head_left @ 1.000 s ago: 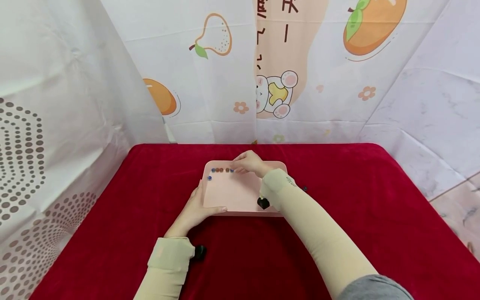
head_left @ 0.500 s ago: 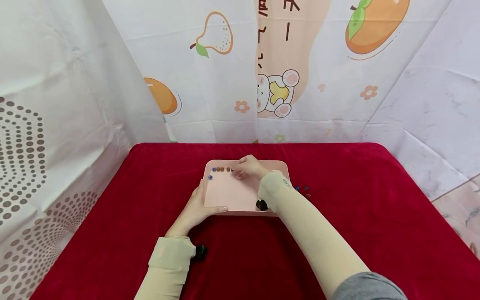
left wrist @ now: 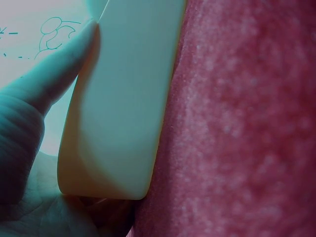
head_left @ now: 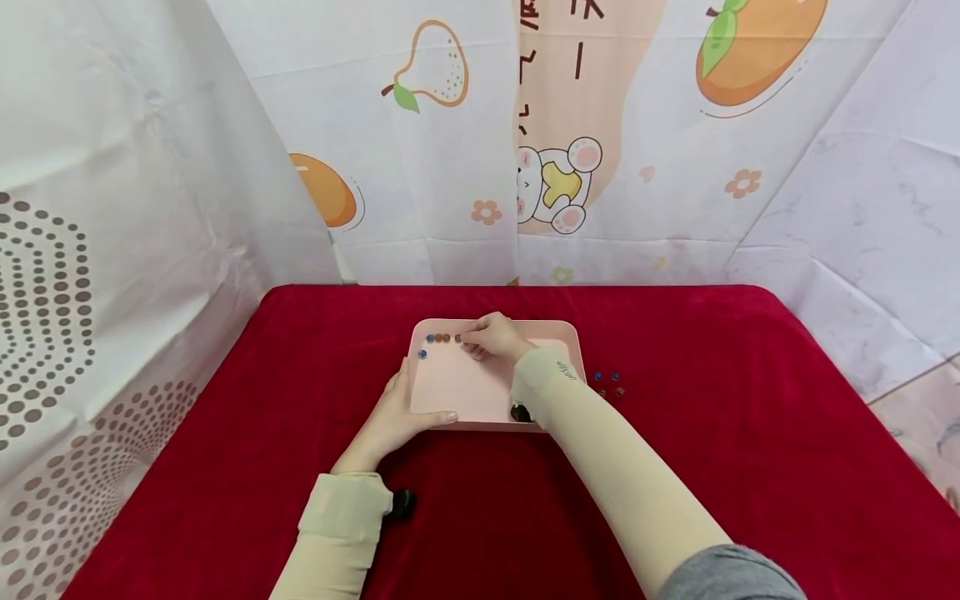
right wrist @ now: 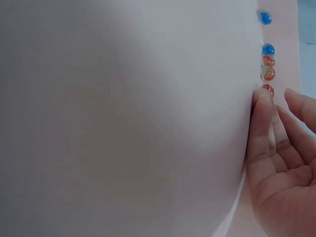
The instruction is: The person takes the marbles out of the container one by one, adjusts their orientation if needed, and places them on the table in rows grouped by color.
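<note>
A pale pink tray point(head_left: 465, 400) lies on the red cloth. My left hand point(head_left: 390, 423) grips its near left corner, thumb over the near rim; in the left wrist view the thumb point(left wrist: 64, 66) lies along the rim. Inside the tray, a row of glass marbles point(head_left: 446, 338) runs along the far side, with one blue marble point(head_left: 423, 354) nearer. My right hand point(head_left: 495, 337) is at the row's right end. In the right wrist view, a fingertip is right at a red marble point(right wrist: 268, 90), thumb and fingers spread apart, nothing visible between them. Whatever lies under the hand is hidden.
Several loose marbles point(head_left: 616, 377) sit on the cloth point(head_left: 697, 417) just right of the tray, partly behind the right forearm. A white printed curtain point(head_left: 480, 167) hangs behind the table. A pale smooth surface point(right wrist: 138, 118) fills most of the right wrist view.
My right hand has come slightly down and toward the row; the blue marble seen at its fingertips is now covered. More loose marbles show beside the forearm. My left hand keeps its hold.
</note>
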Available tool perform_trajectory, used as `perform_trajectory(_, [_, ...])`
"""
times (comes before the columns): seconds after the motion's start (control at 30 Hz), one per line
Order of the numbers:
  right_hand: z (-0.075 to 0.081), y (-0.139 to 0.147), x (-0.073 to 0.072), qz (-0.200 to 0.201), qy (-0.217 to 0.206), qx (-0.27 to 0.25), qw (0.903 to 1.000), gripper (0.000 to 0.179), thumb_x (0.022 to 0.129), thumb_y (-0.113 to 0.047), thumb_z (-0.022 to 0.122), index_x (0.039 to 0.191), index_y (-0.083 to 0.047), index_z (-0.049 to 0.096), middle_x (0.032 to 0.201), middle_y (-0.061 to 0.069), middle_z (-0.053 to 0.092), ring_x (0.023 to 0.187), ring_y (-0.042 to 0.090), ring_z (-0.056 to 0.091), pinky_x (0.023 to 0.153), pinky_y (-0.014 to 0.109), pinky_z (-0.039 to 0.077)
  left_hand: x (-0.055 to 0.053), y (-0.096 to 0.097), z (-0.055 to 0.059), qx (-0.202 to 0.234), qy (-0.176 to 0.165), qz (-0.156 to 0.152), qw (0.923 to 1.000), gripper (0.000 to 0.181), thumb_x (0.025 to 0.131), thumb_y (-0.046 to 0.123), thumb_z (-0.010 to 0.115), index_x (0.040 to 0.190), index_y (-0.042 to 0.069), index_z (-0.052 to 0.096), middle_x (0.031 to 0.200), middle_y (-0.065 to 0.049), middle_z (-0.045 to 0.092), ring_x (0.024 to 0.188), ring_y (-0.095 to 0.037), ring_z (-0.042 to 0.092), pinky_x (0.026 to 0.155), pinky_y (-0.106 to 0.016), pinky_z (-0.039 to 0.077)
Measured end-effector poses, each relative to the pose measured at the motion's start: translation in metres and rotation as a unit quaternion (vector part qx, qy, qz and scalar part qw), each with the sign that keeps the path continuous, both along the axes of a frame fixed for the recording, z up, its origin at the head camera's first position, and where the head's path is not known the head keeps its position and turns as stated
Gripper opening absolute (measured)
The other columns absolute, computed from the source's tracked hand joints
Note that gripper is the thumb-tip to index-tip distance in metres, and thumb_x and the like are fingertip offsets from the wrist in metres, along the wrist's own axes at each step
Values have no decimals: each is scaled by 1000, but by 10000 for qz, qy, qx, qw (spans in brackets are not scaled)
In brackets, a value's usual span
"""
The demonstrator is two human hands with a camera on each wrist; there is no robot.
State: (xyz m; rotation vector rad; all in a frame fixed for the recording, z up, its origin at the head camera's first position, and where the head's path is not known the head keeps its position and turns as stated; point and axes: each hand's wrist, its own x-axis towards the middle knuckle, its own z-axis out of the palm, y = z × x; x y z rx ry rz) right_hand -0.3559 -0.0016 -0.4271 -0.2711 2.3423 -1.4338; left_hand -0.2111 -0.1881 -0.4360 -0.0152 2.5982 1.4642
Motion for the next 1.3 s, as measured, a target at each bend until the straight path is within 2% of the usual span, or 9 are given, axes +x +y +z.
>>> perform_trajectory(0.2, [-2,-6,3,-91,524,552,9971,15,91,-12,72,102,-4,77,76,6,69,59,9,59,56,21,54,0,1,0,102,-28,8,9999,124,74,43,86,161,19,1,167,-14,3,152,-36,12,119,-60,20])
perform_trajectory(0.43, [-1,-8,7,-103,592,864,9944,12,90,-10,72,99,-3,77,73,3,67,58,8,57,53,19,50,1,1,-1,81,39,-38,10000,122,75,41,86,161,18,1,167,-14,2,152,-36,10,119,-60,20])
perform_trajectory(0.73, [0,-6,7,37,668,985,9929,11,89,-14,75,94,-3,76,68,0,62,59,7,54,54,17,47,0,1,-2,12,7,-7,10000,124,75,42,86,161,18,0,167,-14,2,152,-36,11,119,-61,20])
perform_trajectory(1.03, [1,-8,7,384,998,1461,9835,14,88,-14,75,97,-4,77,97,7,73,68,8,56,60,17,45,0,1,-2,42,-88,7,10000,124,75,43,85,161,20,-1,167,-11,1,152,-35,9,119,-62,20])
perform_trajectory(1.3, [0,-7,8,395,1043,1413,9837,11,88,-16,76,91,-5,77,102,6,73,73,8,54,63,17,44,1,1,-2,81,-38,19,10000,123,75,42,85,161,19,1,167,-12,2,152,-35,11,119,-61,20])
